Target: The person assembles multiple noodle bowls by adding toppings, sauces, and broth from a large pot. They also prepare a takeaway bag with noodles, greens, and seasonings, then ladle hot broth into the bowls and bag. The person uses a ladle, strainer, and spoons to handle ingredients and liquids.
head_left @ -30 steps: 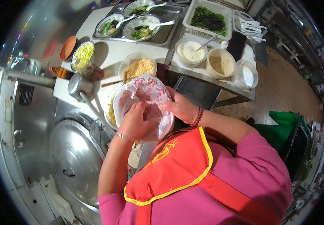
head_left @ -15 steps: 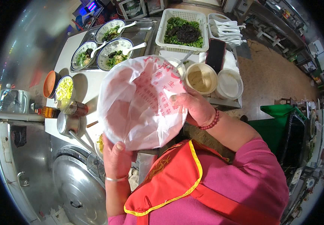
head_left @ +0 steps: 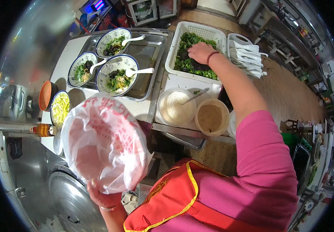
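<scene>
My left hand (head_left: 103, 195) grips the lower edge of a round bowl lined with a thin white plastic bag (head_left: 105, 147) with red print. The bag covers the rim, and no food shows inside. My right hand (head_left: 201, 52) is in a white plastic basket (head_left: 169, 63), its fingers curled down into chopped greens (head_left: 188, 38) beside a dark shredded heap (head_left: 196, 66). The fingertips are partly hidden there. Nearer to me stand a tub of pale granules (head_left: 172, 110) with a spoon in it and a tub of tan powder (head_left: 212, 117).
Three patterned bowls (head_left: 117, 75) with greens and white spoons stand in and around a metal tray (head_left: 147, 58). White spoons (head_left: 246, 58) lie stacked right of the basket. At left are a bowl of yellow-green shreds (head_left: 61, 108), an orange bowl (head_left: 47, 95) and a large metal lid (head_left: 74, 201).
My right hand has let go of the bag's edge and moved up into the basket of greens. The lined bowl, still in my left hand, has shifted left and down.
</scene>
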{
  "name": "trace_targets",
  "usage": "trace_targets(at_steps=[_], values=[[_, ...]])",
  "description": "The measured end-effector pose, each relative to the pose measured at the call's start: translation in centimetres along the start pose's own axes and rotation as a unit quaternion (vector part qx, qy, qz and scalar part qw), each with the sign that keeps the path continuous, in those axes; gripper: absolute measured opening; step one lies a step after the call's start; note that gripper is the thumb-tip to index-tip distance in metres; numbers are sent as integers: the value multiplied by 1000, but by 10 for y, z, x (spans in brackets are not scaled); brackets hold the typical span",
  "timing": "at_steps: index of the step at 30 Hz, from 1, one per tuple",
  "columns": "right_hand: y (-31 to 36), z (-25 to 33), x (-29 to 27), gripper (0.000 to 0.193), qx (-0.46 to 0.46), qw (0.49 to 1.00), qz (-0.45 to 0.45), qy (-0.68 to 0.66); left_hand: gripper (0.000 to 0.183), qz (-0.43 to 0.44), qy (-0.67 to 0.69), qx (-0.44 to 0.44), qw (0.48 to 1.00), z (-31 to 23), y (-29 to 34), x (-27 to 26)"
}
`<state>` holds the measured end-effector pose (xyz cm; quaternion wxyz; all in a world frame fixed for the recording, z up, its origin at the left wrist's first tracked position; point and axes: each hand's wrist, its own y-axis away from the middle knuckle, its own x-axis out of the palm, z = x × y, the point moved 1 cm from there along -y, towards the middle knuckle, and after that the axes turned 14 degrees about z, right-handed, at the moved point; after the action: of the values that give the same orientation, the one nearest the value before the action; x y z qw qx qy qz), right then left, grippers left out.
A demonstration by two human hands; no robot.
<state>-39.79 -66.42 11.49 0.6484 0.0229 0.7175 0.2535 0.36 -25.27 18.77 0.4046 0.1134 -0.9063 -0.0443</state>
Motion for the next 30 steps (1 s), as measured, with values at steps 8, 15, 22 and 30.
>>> trace_targets(at_steps=[8,15,22,30], values=[[-68,-18,-28,33,47,996,-5,-70,56,-77,-48,38,995,-8,-15,6],[-114,-4,-15,54,78,989,127,-22,50,-65,-74,27,995,-1,-29,6],[-109,-34,-7,48,96,967,13,-234,54,-56,-51,16,997,20,-46,19],[-110,-38,-14,81,91,986,91,-107,50,20,-57,-60,996,32,-59,29]])
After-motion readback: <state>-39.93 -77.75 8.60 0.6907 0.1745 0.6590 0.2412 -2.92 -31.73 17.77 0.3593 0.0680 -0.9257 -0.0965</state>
